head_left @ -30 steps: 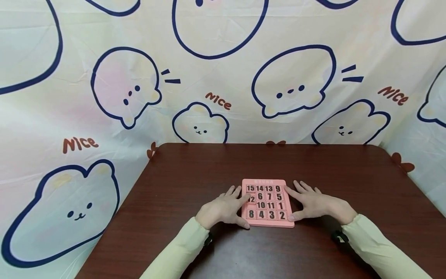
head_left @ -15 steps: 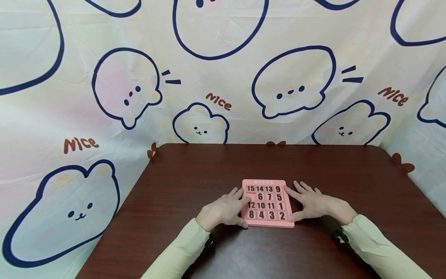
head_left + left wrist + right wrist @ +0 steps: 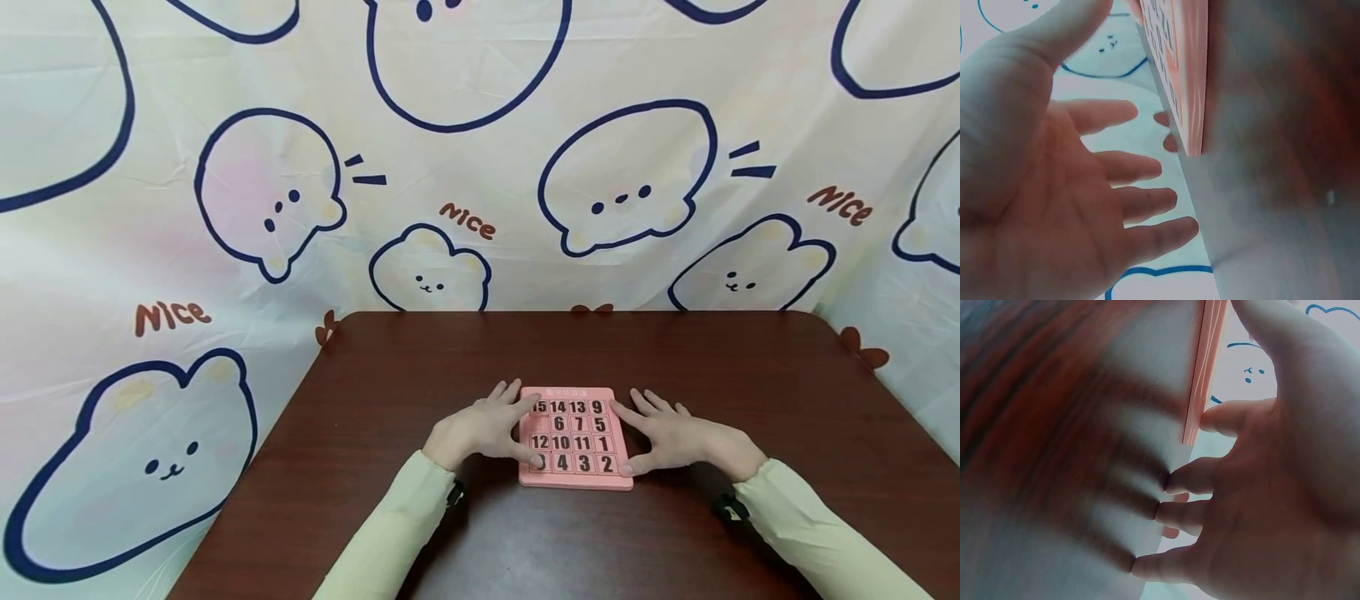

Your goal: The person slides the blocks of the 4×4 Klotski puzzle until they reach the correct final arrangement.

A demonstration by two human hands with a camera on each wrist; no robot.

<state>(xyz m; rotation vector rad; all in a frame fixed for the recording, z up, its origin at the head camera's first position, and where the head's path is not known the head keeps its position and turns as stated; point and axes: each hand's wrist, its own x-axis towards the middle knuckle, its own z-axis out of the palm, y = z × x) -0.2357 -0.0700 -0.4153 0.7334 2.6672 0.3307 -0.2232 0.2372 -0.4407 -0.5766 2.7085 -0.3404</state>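
Note:
A pink sliding number puzzle (image 3: 576, 482) lies flat in the middle of the table. Its gap is at the left of the second row, beside the 6 tile (image 3: 558, 423) and above the 12 tile (image 3: 539, 442). Over the left side spreads my left hand (image 3: 480, 429), its index fingertip at the 15 tile (image 3: 541, 407) and its thumb over the tile below the 12, partly hidden. In the left wrist view, its other fingers stretch out off the board. Along the right edge rests my right hand (image 3: 675, 437), index finger near the upper corner, thumb at the lower corner.
The dark brown wooden table (image 3: 420, 358) carries the puzzle. Behind it and at both sides hangs a pale cloth (image 3: 517, 167) printed with blue cartoon bears. Each wrist wears a dark band under a pale sleeve (image 3: 382, 533).
The 12 tile has slid down one row, leaving the gap above it. My left index finger has gone up to the 15 tile and the thumb has come onto the board. The right hand stays put.

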